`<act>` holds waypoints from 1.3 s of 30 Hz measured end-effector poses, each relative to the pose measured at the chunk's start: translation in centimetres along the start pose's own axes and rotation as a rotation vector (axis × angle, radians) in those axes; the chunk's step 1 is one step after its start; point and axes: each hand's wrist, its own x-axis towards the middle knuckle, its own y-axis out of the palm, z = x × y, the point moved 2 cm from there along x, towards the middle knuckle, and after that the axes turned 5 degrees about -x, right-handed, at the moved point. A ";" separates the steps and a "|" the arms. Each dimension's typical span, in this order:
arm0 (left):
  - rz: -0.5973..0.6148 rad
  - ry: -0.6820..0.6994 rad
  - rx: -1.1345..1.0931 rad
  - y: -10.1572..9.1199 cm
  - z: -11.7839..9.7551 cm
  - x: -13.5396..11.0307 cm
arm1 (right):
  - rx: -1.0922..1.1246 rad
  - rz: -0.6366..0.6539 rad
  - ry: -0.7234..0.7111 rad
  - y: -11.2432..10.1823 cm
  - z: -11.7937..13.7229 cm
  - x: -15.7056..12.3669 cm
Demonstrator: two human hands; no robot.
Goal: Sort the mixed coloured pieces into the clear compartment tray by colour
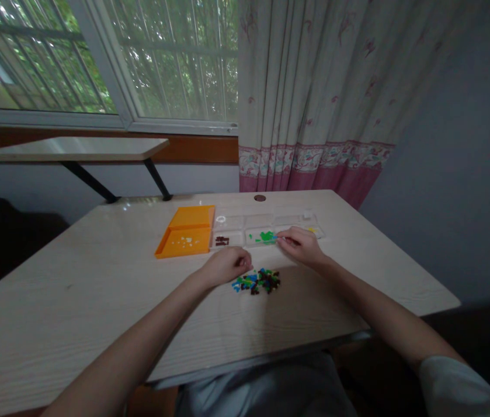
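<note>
A small heap of mixed coloured beads (257,281) lies on the pale wooden table (97,301) in front of me. My left hand (227,265) rests curled in a loose fist just left of the heap, and nothing shows in it. My right hand (300,245) is pinched on thin tweezers (280,238) whose tip reaches into the clear divided tray (266,227), at the compartment holding green beads (264,236). Dark brown beads (221,240) fill the compartment to the left.
An open orange box (186,233) with a few light beads inside sits left of the clear tray. A window with a narrow shelf (75,148) lies behind the table, and a flowered curtain (314,92) hangs at the right. The table's right edge is near my right arm.
</note>
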 end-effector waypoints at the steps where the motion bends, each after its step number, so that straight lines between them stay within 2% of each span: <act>1: -0.005 0.004 0.007 0.0 0.0 0.0 | -0.015 0.018 0.005 -0.2 -0.3 0.1; 4: -0.026 0.005 0.033 0.0 0.1 -0.1 | -0.079 0.082 0.064 -0.9 -2.0 0.3; 11: -0.009 0.027 0.021 -0.6 0.1 -0.4 | -0.267 0.356 0.356 -0.8 -6.9 -0.6; 14: 0.006 0.034 0.025 -0.9 0.3 -0.4 | -0.285 0.414 0.394 -0.4 -7.7 -1.1; 17: 0.007 0.045 0.030 -1.1 0.4 -0.4 | -0.288 0.418 0.423 -0.3 -7.9 -1.3; 21: 0.029 0.058 0.050 -1.1 0.3 -0.5 | -0.285 0.394 0.410 -0.4 -7.2 -1.1; 25: 0.036 0.059 0.099 -1.2 0.1 -0.5 | -0.225 0.379 0.354 -0.1 -5.2 -0.9; 33: 0.029 0.118 0.195 -1.1 -0.4 -0.5 | -0.098 0.454 0.110 2.0 0.1 -0.7; 39: 0.013 0.144 0.221 -1.1 -1.0 -0.6 | -0.037 0.472 0.040 2.8 1.2 -1.1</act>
